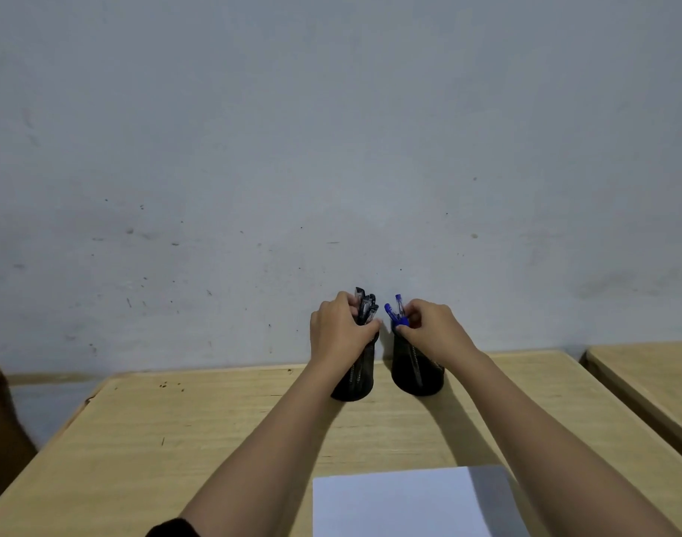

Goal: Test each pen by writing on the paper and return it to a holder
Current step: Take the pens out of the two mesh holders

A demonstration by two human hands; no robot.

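Blue pens (396,312) are pinched at their caps by fingertips (416,315) of the right hand (434,329), black pens (366,306) gripped in the curled left hand (337,335), and I'm wary: a bunched pull could drag extras out or topple the right holder (417,375) or left holder (358,383), well apart from the paper (397,501).

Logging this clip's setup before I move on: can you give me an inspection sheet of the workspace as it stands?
Surface: light wooden desk, a few dark specks at far left.
Job's things: left holder with black pens, right holder with blue pens, both upright at the far edge; white paper at the near edge.
Clutter: nothing seen.
Grippers: left hand grips the black pens; right hand pinches the blue pens.
Cables: nothing seen.
Surroundings: scuffed grey wall; second desk to the right.
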